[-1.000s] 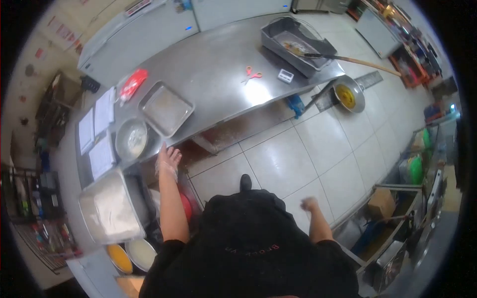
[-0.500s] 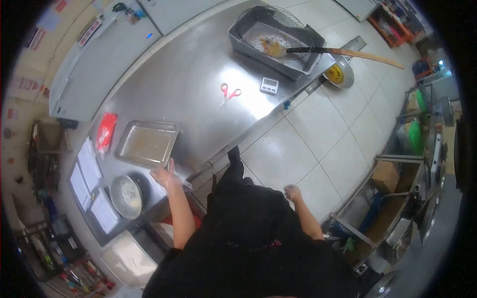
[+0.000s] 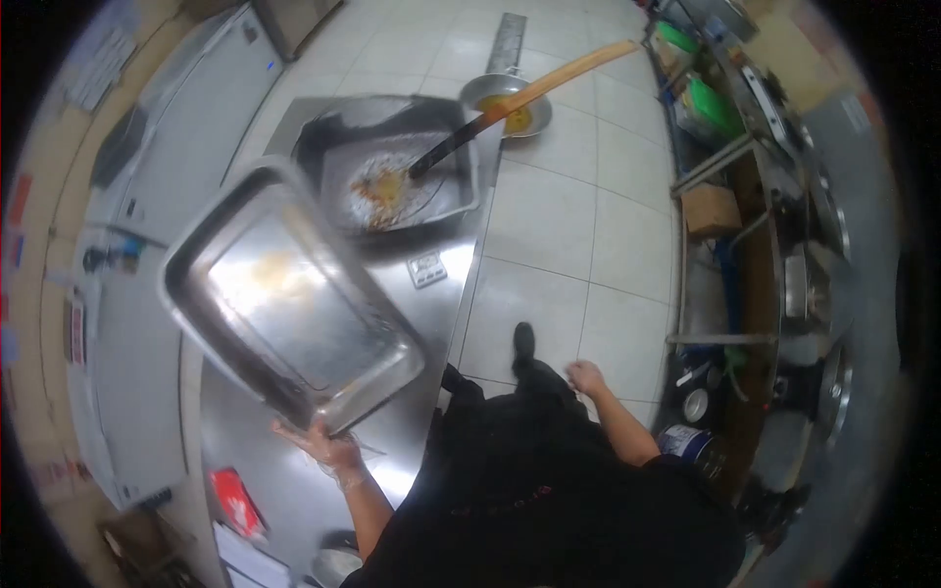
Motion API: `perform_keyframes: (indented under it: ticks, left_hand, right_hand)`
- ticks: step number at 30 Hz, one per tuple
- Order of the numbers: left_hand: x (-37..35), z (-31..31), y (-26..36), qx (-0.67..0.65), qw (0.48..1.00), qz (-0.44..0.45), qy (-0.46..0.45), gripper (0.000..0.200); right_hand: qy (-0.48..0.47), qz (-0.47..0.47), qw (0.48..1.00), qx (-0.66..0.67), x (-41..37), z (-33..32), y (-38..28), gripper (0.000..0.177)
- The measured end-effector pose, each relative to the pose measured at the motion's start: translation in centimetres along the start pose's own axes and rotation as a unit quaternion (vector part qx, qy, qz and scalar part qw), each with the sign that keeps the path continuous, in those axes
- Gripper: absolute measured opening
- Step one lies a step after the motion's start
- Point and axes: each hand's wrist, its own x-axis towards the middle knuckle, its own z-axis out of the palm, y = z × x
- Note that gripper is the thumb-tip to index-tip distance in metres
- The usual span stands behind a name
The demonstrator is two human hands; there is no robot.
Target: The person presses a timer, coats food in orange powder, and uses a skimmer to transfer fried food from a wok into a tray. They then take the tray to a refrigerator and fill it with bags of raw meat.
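My left hand (image 3: 331,453), in a clear plastic glove, grips the near end of a shallow rectangular metal tray (image 3: 400,355). The tray is raised above the steel table, its inside facing me, with a yellowish residue on its bottom. Its far end reaches beside a deep dark basin (image 3: 469,169) with brown and yellow bits in it. Across the basin's rim leans a long wooden handle (image 3: 549,83) with a dark lower part. My right hand (image 3: 585,377) hangs low over the floor, its fingers curled, and I see nothing in them.
On the steel table (image 3: 230,412) lie a small timer (image 3: 426,270), a red packet (image 3: 236,502) and papers (image 3: 250,561), near a metal bowl (image 3: 336,565). A pan with yellow liquid (image 3: 529,120) stands beyond the table's right end. Shelving with a cardboard box (image 3: 711,211) lines the right side.
My left hand has taken hold of the tray, lifted it off the table and carried it towards the basin. I have moved along the table; the tray now covers where the scissors lay.
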Motion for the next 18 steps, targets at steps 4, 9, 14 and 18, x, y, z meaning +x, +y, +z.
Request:
perform_keyframes:
  ticks: [4,9,14,18]
  left_hand:
    - [4.3,5.0,5.1,-0.343,0.919,-0.110,-0.162,0.041]
    - [7.8,12.3,24.0,-0.444,0.820,-0.083,-0.351,0.031]
    - [7.6,19.7,45.6,-0.541,0.551,-0.251,-0.584,0.046]
    - [5.4,24.2,61.2,-0.443,0.492,-0.240,-0.710,0.064]
  right_hand:
    - [-0.020,-0.078,0.973,-0.215,-5.7,0.8,15.5,0.026]
    - [0.026,0.367,0.889,0.273,-6.0,5.3,19.0,0.025]
    - [0.129,0.168,0.977,-0.023,0.3,-0.2,16.1,0.052]
    - [0.174,0.202,0.963,0.042,6.3,-14.6,22.7,0.038]
